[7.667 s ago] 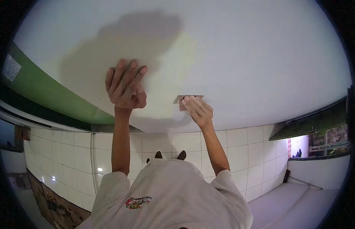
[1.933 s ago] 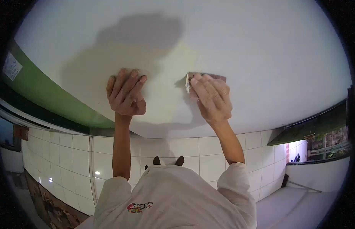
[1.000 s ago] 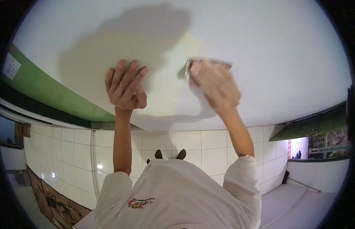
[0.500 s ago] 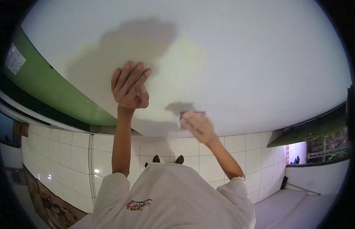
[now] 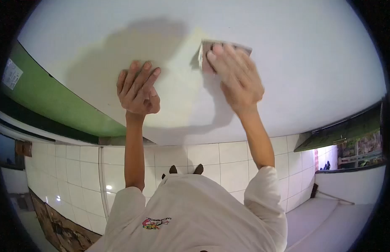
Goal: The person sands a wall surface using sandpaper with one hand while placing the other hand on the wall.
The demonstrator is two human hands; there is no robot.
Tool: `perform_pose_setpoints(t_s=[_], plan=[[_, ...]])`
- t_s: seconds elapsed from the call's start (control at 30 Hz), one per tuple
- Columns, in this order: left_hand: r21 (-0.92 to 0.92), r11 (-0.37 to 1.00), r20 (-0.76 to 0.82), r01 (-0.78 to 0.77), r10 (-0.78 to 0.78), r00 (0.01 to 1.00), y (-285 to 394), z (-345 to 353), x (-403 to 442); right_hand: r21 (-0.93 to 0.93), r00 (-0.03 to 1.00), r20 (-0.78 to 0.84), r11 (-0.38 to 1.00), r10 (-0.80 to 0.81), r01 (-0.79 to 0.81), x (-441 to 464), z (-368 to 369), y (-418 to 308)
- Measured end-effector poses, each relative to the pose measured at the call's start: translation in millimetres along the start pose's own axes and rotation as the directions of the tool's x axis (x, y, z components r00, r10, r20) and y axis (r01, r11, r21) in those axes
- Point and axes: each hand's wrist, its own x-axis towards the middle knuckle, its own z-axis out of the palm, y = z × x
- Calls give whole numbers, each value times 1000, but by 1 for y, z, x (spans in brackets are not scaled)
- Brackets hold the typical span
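My right hand (image 5: 239,77) presses a folded brown sheet, which looks like sandpaper (image 5: 208,63), against the pale wall (image 5: 295,71). Its fingers lie together over the sheet, and the left edge of the sheet lifts away from the wall. To the left, my left hand (image 5: 138,88) rests on the wall with its fingertips, fingers somewhat apart and nothing held. Around it the wall shows a yellowish patch (image 5: 178,94) under a broad shadow.
A green band (image 5: 60,96) with a white label (image 5: 12,74) runs along the left. White floor tiles (image 5: 232,159) lie below the wall. A dark green shutter or door (image 5: 325,134) stands at the right, beside an opening. A brown patterned mat (image 5: 62,222) lies at lower left.
My right hand has swept down the wall and then up again with the brown sheet, now higher than before. My left hand stays at nearly the same place.
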Motion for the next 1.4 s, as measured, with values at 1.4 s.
perform_pose_setpoints(t_s=[1.4], plan=[[25, 1000, 2, 1, -1, 1000, 6, 0, -2, 58, 971, 237, 998, -1, -13, -90, -10, -25]])
